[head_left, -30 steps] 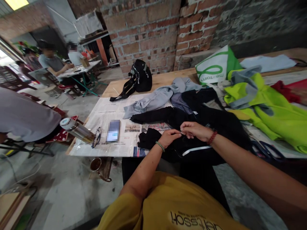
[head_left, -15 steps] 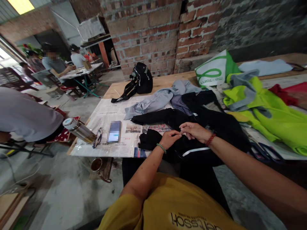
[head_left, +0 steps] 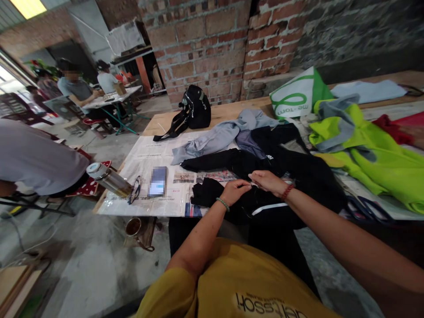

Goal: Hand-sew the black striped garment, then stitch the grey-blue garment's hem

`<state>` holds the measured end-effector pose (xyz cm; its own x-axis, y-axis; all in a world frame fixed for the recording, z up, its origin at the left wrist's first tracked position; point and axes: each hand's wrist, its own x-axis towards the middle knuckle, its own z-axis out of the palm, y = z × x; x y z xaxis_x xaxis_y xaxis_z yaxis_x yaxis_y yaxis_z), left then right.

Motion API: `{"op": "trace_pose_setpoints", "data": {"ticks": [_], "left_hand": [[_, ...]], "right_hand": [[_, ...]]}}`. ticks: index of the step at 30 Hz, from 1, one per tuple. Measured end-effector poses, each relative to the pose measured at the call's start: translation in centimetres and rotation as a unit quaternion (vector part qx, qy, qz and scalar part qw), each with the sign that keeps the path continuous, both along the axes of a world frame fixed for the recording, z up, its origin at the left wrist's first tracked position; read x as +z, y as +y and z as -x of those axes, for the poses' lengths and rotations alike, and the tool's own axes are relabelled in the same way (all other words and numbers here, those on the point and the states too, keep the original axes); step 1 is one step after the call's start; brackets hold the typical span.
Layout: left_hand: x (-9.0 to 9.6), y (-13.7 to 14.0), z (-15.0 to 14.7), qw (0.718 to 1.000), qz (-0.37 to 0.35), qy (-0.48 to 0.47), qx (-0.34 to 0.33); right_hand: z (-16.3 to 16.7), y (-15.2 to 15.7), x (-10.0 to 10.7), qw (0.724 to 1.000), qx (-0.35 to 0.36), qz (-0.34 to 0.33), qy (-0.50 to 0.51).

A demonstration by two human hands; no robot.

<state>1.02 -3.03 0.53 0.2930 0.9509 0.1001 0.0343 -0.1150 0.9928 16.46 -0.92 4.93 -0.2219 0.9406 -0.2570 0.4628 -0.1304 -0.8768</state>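
Working from the head feed, I take the two hands as my clock centre, with 12 o'clock pointing away from the wearer. The black garment (head_left: 308, 174) lies beneath them on the table (head_left: 228, 107), its bulk spreading towards 3 o'clock and one sleeve (head_left: 213, 160) stretching out to 10. The left hand (head_left: 234, 191) is closed in a pinch, thumb meeting forefinger. The right hand (head_left: 267, 183) faces it, fingers curled in. The tips sit just beside each other; whether they grip cloth or something finer I cannot tell, as it is too small to make out.

For fingertip work this fine, I would let the left pinch serve as the anchor and give the right only short, slow pulls, so the fabric doesn't drag along. Resting both wrists lightly on the cloth should steady them. I'd want the material flat around the tips, and the white strip (head_left: 270, 207) between 4 and 5 o'clock kept from bunching near the right wrist. The main risk, as I judge it, is losing sight of something tiny against black, so I'd angle the spot towards the light. The scissors (head_left: 364, 208) lie between 3 and 4 o'clock, and the phone (head_left: 157, 182) at 9, both well apart from the fingertips.
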Motion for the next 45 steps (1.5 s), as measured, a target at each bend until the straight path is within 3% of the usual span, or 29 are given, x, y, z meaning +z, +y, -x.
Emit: {"op": "trace_pose_setpoints", "data": {"ticks": [5,11,18,27,33,34,36,39,41,43,45], "left_hand": [[-0.3,0.1,0.0,0.999,-0.03,0.009,0.019],[-0.7,0.4,0.0,0.997,-0.017,0.007,0.074],[-0.5,0.3,0.0,0.998,-0.007,0.003,0.066],[-0.4,0.2,0.0,0.998,0.008,-0.006,0.059],[-0.3,0.3,-0.1,0.996,0.036,-0.024,0.08],[-0.2,0.4,0.0,0.995,0.05,-0.035,0.081],[0.0,0.3,0.0,0.991,0.079,-0.065,0.083],[0.1,0.4,0.2,0.985,0.116,-0.101,0.083],[0.2,0.4,0.2,0.982,0.126,-0.112,0.085],[0.2,0.5,0.2,0.979,0.136,-0.124,0.087],[0.2,0.5,0.3,0.976,0.143,-0.139,0.084]], "right_hand": [[0.5,0.0,-0.7,0.999,0.006,-0.04,-0.02],[0.7,-0.5,-1.0,0.996,0.02,-0.076,-0.037],[0.3,-0.5,0.4,0.997,0.061,0.023,-0.045],[0.7,-0.5,-0.5,0.999,0.002,-0.023,-0.041],[0.2,-0.4,-0.6,0.996,0.069,-0.028,-0.049],[0.1,-0.4,-0.3,0.994,0.074,-0.046,-0.058],[-0.2,-0.4,0.2,0.986,0.035,-0.143,-0.083],[-0.4,-1.7,1.1,0.933,-0.078,-0.335,-0.104],[-0.4,-3.4,1.3,0.906,-0.098,-0.399,-0.099],[-0.3,-5.5,0.9,0.91,-0.044,-0.406,-0.075],[0.0,-7.4,0.1,0.924,0.065,-0.372,-0.051]]}}
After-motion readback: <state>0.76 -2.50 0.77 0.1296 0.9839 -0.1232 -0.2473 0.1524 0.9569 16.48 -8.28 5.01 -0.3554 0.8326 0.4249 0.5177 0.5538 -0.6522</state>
